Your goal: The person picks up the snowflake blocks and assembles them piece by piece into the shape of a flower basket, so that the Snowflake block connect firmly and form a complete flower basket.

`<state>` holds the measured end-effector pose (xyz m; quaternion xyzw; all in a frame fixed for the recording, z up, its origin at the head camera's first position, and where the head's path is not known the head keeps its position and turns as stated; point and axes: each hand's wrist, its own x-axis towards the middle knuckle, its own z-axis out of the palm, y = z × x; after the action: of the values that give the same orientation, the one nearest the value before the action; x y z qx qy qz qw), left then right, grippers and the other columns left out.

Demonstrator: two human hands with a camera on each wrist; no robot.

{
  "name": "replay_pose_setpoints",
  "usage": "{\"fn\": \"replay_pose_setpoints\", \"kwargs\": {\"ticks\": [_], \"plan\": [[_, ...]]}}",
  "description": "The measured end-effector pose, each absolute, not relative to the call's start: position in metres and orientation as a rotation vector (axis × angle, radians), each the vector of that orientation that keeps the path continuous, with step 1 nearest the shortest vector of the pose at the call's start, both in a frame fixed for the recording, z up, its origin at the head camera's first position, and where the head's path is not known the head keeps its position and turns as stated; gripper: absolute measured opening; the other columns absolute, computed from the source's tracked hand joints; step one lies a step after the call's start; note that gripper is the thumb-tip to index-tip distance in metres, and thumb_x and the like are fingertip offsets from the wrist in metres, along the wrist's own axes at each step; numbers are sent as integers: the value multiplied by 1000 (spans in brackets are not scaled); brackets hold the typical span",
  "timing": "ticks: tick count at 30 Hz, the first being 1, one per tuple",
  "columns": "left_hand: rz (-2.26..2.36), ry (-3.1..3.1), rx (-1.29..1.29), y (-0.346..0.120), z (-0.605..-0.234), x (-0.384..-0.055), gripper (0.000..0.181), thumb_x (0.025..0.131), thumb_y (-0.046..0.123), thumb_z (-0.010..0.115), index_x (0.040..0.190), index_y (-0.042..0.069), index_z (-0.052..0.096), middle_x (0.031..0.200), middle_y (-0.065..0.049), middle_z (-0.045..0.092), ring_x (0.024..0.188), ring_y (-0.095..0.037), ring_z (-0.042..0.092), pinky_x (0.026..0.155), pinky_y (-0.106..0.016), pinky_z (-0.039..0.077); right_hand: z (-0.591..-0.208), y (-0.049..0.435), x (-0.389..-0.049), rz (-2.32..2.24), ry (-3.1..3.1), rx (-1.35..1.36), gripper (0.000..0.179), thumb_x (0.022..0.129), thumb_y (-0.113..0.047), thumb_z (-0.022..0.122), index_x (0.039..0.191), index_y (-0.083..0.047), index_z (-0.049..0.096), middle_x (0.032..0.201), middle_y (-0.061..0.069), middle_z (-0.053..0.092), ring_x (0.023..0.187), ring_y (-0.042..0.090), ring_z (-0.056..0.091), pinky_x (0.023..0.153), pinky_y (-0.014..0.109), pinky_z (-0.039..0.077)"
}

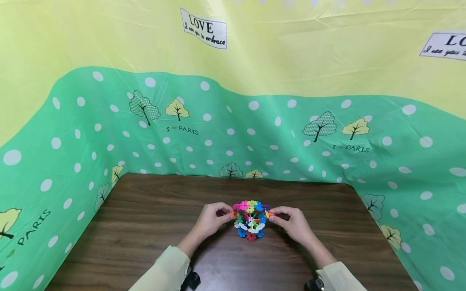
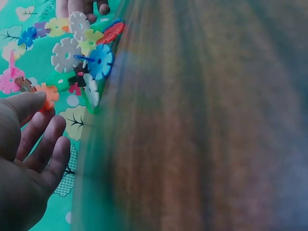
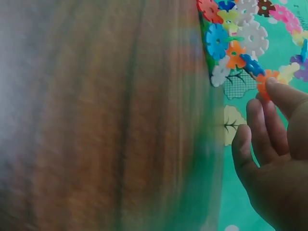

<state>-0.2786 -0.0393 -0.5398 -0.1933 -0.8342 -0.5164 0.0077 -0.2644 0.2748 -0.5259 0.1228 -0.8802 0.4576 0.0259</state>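
A structure of interlocking plastic snowflake discs stands between my hands over the table, ring-like on top with white, blue and red discs lower down. My left hand pinches an orange snowflake disc on its left side between thumb and forefinger. On the opposite side, my right hand pinches another orange snowflake disc, close to yellow and blue ones. The other fingers of both hands are loosely bent, away from the discs. Whether the structure touches the tabletop I cannot tell.
Dark brown wooden tabletop spreads around the hands. A green and yellow printed cloth with trees and dots hangs behind the table and along its sides. Black wrist cameras sit below the sleeves.
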Motion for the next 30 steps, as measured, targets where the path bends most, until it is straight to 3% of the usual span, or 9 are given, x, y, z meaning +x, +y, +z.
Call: {"fn": "replay_pose_setpoints", "kwargs": {"ticks": [6, 14, 23, 27, 30], "plan": [[-1622, -2619, -605, -40, -542, -279, 9, 92, 22, 79, 100, 18, 78, 93, 6, 75, 83, -8, 66, 74, -24, 57, -528, 272, -264, 1489, -2720, 310, 10, 92, -17, 78, 102, -17, 78, 97, 0, 76, 82, 14, 64, 71, 26, 55], [-1463, -2638, -677, -38, -541, -277, 8, 93, 20, 77, 98, 16, 83, 94, 7, 77, 90, -7, 70, 82, -29, 60, -534, 271, -265, 1356, -2764, 297, 5, 94, -21, 76, 95, -24, 79, 97, -7, 77, 95, 12, 70, 84, 29, 57], [-1412, -2625, -685, -34, -539, -278, 7, 94, 18, 76, 96, 15, 81, 96, 6, 76, 91, -8, 69, 83, -30, 59, -537, 271, -268, 1389, -2772, 274, 4, 94, -23, 76, 94, -22, 80, 97, -6, 77, 96, 14, 69, 86, 31, 56], [-1450, -2636, -649, -34, -541, -281, 6, 94, 20, 76, 98, 17, 80, 99, 7, 76, 94, -9, 69, 85, -31, 58, -540, 272, -269, 1441, -2780, 263, 8, 94, -25, 76, 99, -21, 79, 101, -5, 77, 98, 13, 68, 88, 31, 55], [-1477, -2673, -641, -37, -542, -283, 12, 94, 22, 77, 104, 17, 79, 98, 7, 75, 90, -8, 67, 81, -27, 58, -541, 274, -269, 1475, -2783, 276, 14, 92, -25, 78, 105, -19, 78, 102, -2, 76, 93, 14, 66, 82, 28, 54]]}}
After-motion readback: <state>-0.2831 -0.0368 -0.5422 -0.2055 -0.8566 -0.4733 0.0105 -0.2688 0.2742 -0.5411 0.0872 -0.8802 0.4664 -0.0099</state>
